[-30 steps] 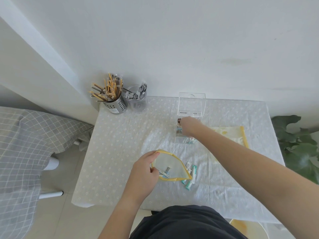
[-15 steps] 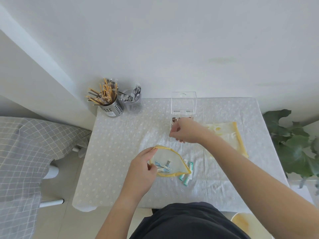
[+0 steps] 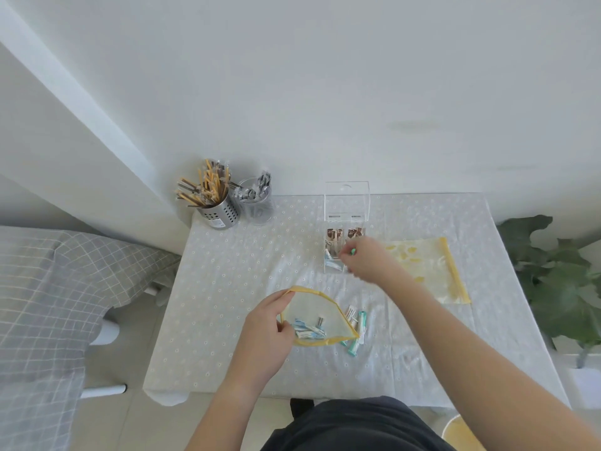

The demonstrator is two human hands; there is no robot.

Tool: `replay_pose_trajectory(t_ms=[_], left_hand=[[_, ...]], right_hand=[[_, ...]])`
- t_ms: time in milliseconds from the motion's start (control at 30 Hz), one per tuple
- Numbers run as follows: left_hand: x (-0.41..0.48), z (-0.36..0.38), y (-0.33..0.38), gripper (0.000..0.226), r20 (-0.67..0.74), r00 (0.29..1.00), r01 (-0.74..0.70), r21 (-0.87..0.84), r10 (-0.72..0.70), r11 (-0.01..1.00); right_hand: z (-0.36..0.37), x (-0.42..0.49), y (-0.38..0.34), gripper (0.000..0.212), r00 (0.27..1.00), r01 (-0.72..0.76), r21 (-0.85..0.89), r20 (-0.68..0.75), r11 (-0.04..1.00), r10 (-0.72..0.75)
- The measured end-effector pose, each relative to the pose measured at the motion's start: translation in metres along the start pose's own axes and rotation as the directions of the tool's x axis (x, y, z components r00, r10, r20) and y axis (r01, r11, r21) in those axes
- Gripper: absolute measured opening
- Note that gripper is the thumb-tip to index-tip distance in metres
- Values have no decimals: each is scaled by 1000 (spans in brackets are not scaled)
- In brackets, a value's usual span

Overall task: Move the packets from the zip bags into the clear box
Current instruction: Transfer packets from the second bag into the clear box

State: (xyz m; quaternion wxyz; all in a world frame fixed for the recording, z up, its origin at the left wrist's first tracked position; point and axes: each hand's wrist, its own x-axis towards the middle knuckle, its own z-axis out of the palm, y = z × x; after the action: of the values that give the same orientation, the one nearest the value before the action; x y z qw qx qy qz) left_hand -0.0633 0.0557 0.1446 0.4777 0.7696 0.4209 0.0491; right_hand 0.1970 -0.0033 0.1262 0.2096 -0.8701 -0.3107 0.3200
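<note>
Pinching a teal packet in my right hand over the clear box, I am holding the yellow-rimmed zip bag open with my left hand; these light, slippery sachets are probably best gripped mid-length.

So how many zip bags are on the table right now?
2. One zip bag lies near the front edge, its mouth held open by the left hand; the other zip bag lies flat right of the clear box.
</note>
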Motion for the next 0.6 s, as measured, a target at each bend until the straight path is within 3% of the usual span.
replay_pose_trajectory(t_ms=[67, 200, 333, 467, 600], left_hand=[[-2, 1, -1, 63, 10, 1000, 8, 6, -8, 1000], [1, 4, -3, 63, 11, 1000, 12, 15, -12, 1000], [4, 7, -6, 64, 2, 1000, 30, 6, -30, 1000], [5, 10, -8, 65, 0, 1000, 22, -3, -22, 1000], [9, 13, -13, 64, 8, 1000, 29, 5, -29, 1000]], right_hand=[[7, 31, 7, 23, 1000, -5, -99, 9, 995, 6], [31, 74, 4, 45, 967, 35, -241, 252, 970, 27], [36, 89, -13, 25, 931, 9, -321, 347, 947, 109], [42, 99, -19, 30, 850, -50, -404, 464, 914, 251], [37, 108, -26, 31, 807, -86, -471, 484, 878, 339]])
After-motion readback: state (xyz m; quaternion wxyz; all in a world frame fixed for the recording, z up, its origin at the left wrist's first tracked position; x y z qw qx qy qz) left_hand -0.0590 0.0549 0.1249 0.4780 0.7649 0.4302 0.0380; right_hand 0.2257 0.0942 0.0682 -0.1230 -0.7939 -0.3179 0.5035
